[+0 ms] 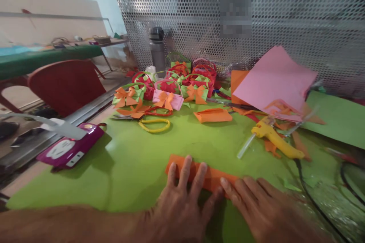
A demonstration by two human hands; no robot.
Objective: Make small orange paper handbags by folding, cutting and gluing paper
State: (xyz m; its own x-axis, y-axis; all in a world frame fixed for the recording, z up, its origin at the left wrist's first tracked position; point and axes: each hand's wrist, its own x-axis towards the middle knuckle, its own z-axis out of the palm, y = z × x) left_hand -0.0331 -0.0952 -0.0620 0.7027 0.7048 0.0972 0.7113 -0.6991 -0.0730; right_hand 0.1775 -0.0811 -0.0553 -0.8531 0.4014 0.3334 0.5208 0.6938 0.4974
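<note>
A folded strip of orange paper (212,176) lies flat on the green tabletop in front of me. My left hand (182,201) rests palm down on it, fingers spread, the tips pressing along the strip. The thumb points toward the right end. From the right, my right hand (259,205) lies over that end, fingers stretched side by side with one fingertip on the paper. Its thumb is hidden. Beyond the hands sits another folded orange paper piece (213,115). Scissors with yellow and orange handles (154,125) lie to its left.
A yellow glue gun (275,136) with a black cord lies at right, near pink sheets (276,83) and a green sheet (336,117). Several small paper bags with bows (167,100) stand at the back, before a grey bottle (157,51). A purple power strip (74,146) is at left.
</note>
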